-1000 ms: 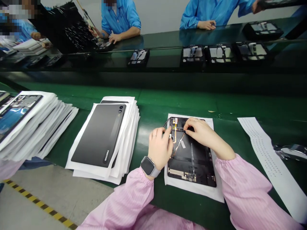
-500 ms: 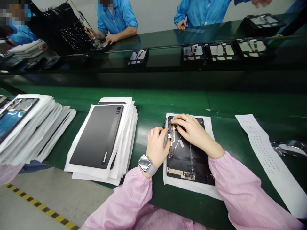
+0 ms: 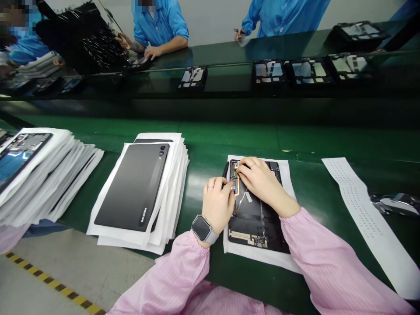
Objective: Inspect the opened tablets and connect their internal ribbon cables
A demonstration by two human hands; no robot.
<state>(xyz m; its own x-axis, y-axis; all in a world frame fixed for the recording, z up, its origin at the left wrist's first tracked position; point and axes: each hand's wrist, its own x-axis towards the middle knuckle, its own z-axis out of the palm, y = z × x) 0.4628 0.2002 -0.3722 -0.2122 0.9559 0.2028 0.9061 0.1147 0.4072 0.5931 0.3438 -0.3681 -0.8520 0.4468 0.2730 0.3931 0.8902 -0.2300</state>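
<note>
An opened tablet (image 3: 249,223) lies on a white paper sheet (image 3: 259,255), its black inside facing up with circuit boards and thin ribbon cables. My left hand (image 3: 217,204), wearing a ring and a watch (image 3: 201,228), is bent at the tablet's upper left edge, fingers closed together. My right hand (image 3: 262,181), also ringed, reaches over the upper part. Its fingertips are pressed together on the board near a gold ribbon cable (image 3: 238,186). Whatever small part the fingertips grip is hidden. A thin black stick (image 3: 225,169) shows beside the tablet, partly behind my left fingers.
Left of my hands stands a stack of paper sheets with a dark closed tablet (image 3: 134,188) on top. Farther left is another stack (image 3: 62,175). A white paper strip (image 3: 361,218) lies right. Black trays (image 3: 269,72) line the raised shelf, with blue-sleeved people behind.
My left hand has shifted slightly right and down, its watch turning. My right hand has drawn a little closer in at the board. Across the line, a co-worker's hand now holds a pen-like object.
</note>
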